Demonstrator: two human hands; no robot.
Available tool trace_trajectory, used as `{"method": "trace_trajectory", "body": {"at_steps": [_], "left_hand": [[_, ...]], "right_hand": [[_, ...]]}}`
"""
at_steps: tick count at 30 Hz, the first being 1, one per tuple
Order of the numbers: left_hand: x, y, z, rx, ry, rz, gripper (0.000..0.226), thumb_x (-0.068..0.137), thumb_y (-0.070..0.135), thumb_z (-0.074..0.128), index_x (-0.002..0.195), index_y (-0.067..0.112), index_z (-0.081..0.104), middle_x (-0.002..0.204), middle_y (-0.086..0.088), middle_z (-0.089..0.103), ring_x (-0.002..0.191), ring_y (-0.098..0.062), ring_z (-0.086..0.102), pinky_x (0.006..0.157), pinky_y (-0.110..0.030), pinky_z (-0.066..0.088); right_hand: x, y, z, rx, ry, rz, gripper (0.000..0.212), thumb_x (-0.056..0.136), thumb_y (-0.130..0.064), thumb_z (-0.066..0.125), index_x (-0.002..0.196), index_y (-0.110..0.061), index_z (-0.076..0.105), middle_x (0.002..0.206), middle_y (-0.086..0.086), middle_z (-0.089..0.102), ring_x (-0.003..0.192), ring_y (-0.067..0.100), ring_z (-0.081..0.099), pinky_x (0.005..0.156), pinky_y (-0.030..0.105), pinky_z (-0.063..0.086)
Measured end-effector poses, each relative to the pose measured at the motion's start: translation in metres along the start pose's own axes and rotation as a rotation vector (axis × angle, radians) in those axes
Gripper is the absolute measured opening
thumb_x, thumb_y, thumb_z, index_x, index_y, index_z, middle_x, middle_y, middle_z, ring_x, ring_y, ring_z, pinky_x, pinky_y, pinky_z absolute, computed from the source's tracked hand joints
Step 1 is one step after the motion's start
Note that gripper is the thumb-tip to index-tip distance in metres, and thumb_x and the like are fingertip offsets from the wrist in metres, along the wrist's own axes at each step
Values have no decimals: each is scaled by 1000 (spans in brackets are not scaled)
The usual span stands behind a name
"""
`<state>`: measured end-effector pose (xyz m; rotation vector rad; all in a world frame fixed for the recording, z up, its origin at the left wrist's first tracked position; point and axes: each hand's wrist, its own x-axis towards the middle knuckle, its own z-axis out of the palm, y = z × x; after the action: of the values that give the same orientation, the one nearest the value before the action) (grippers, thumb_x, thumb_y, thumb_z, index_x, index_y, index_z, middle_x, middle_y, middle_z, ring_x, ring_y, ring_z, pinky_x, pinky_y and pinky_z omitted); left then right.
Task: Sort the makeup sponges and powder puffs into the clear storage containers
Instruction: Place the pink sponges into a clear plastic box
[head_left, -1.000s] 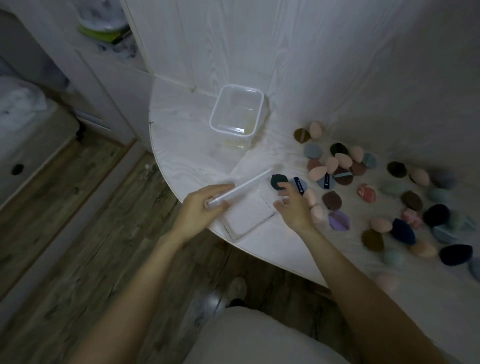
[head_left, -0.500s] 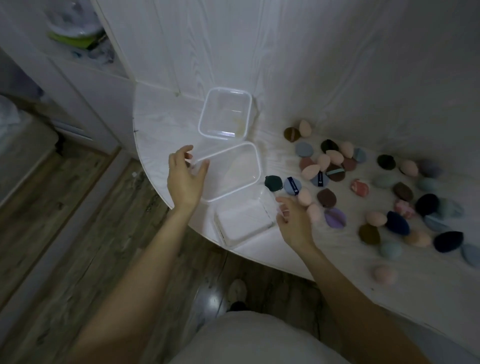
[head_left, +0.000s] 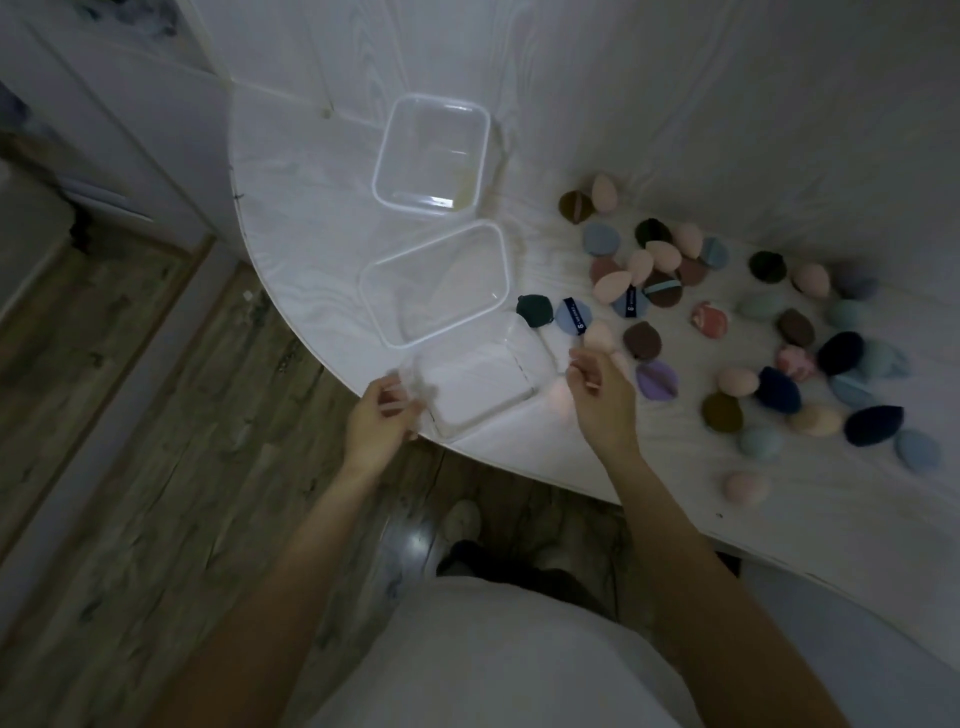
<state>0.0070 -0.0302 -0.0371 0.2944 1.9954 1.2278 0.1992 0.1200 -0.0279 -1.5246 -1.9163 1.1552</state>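
Plainly, the head view shows 3 clear pieces in a line on the rounded white worktop (head_left: 291, 291): an open container (head_left: 431, 153) farthest away, a second clear piece (head_left: 436, 283) in the middle that may be a tub or an upturned lid, and a third (head_left: 480, 384) at the near edge. The left hand (head_left: 382, 418) pinches the near-left corner of that third piece, its grip closed on the clear rim. The right hand (head_left: 602, 392) hovers just beside its right side, fingers loosely curled and holding nothing I can make out. The sponges and puffs (head_left: 727, 317) lie scattered to the right, none in a container so far.

To do this step well, I would steady the near piece with the left hand and draw it inward, since it sits right at the worktop's lip and could slide off. Then the right hand can take the nearest items, such as the pink sponge (head_left: 600, 335) by its fingertips.

White wood-grain panelling backs the worktop; dim light, wooden floor (head_left: 171, 467) below.
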Motion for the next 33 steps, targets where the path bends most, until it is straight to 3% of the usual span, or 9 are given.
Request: {"method": "trace_trajectory", "body": {"at_steps": [4,7,13,17,23,26,29,31,33], "left_hand": [[-1,1,10,-24,57,20,32,86,2,62,117,-4,55,97,-13,57,65,-13,56,46,-14,49],[5,10,19,80,98,94,34,88,7,62,121,1,56,103,-14,60,64,-8,56,47,-11,49],[8,23,32,259,255,129,48,88,26,62,132,15,47,124,-8,54,91,-20,61,73,-37,54],[-19,39,45,550,460,376,53,85,31,61,133,16,42,126,-8,48,104,-23,54,74,-34,44],[-38,46,116,930,-159,1103,34,74,15,65,108,13,63,106,-8,62,94,-26,55,71,-31,44],[-28,41,154,1352,-264,1120,42,56,13,78,96,19,70,101,-2,67,92,-23,59,72,-30,42],[-26,47,170,1688,-345,1044,25,83,17,59,108,18,64,111,-1,61,110,-22,50,93,-33,37],[-21,43,175,1756,-418,1051,25,92,11,43,111,15,60,110,-2,58,113,-24,44,101,-36,30],[-23,48,172,1684,-357,1187,16,81,14,60,94,22,67,92,5,63,94,-20,54,86,-32,40]], "right_hand": [[-5,25,-36,-84,66,-27,24,90,-4,56,113,-3,60,113,11,62,98,20,58,85,26,44],[0,44,-56,-162,60,-60,25,88,-2,56,113,-3,61,112,14,62,93,18,56,80,28,43],[23,50,-61,-335,-37,-127,30,88,-9,57,118,-12,58,111,12,53,95,24,54,80,33,47],[31,48,-53,-381,-90,-193,33,88,-14,60,121,-15,57,123,11,47,95,20,55,92,36,49],[40,48,-53,-474,-173,-160,32,92,-21,57,123,-18,55,129,11,45,105,25,54,88,30,43],[41,49,-54,-502,-172,-168,29,89,-19,58,118,-16,53,125,12,47,104,28,54,82,34,45],[37,53,-59,-498,-167,-171,29,86,-13,59,114,-14,51,119,12,49,103,28,52,77,31,41],[36,56,-63,-472,-166,-180,30,84,-10,60,112,-13,50,116,12,50,103,27,51,74,29,38],[35,58,-65,-418,-175,-177,35,82,-10,60,115,-11,48,117,11,51,107,28,50,74,28,37]]}}
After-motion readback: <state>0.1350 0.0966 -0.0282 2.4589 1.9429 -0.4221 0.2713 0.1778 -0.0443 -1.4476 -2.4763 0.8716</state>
